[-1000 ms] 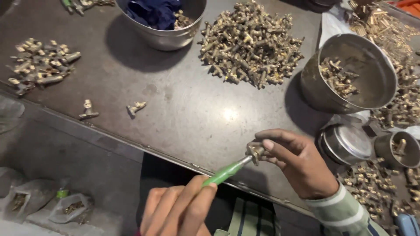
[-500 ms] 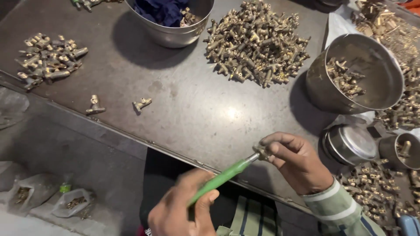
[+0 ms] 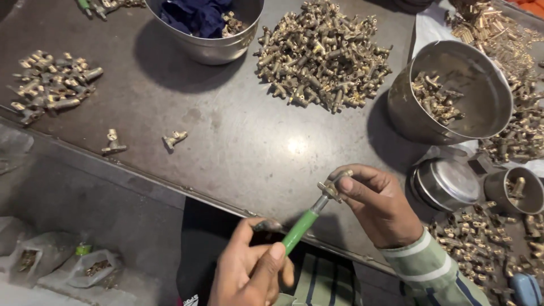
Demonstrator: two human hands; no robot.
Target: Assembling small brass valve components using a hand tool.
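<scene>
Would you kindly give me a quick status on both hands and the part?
Left hand grips green-handled tool. Right hand pinches small brass fitting on tool's tip. Nothing between them; table edge just beyond.

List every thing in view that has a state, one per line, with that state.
Left hand: gripping the green-handled screwdriver.
Right hand: pinching a small brass fitting against the tool's tip.
Large tilted steel bowl: partly filled with brass fittings.
Steel bowl with blue cloth: upright, holding cloth and a few fittings.
Small steel cup: holds a fitting.
Central brass pile: loose heap.
</scene>
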